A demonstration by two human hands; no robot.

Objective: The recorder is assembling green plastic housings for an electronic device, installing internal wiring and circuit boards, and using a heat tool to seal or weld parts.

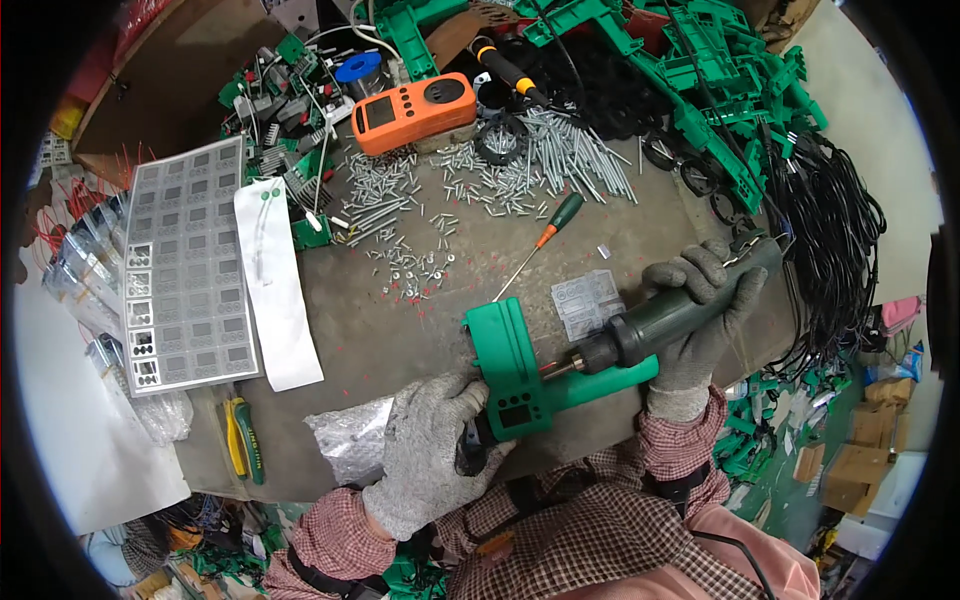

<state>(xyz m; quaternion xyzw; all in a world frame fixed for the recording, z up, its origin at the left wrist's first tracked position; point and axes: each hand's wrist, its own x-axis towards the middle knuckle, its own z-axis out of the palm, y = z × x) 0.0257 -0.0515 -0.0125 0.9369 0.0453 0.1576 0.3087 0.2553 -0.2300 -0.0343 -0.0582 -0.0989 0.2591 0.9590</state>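
Observation:
My left hand [432,455], in a grey knit glove, is closed around the lower left end of a green plastic device housing [503,345]. The housing has a small dark window, a row of round holes and a green tubular part reaching right. My right hand [697,358], gloved too, grips a dark green power drill [650,322] held level. Its black chuck and thin bit point left at the housing's side. Whether the bit touches a screw there cannot be made out. A clear plastic piece [587,304] lies just beyond the chuck.
Beyond the housing lies a screwdriver [545,240]. Heaped screws [580,150], an orange meter [415,112] and green plastic parts [700,60] fill the far side. Sticker sheets [190,270], a white paper strip [280,300] and pliers [243,440] lie left; black cables [825,230] hang right.

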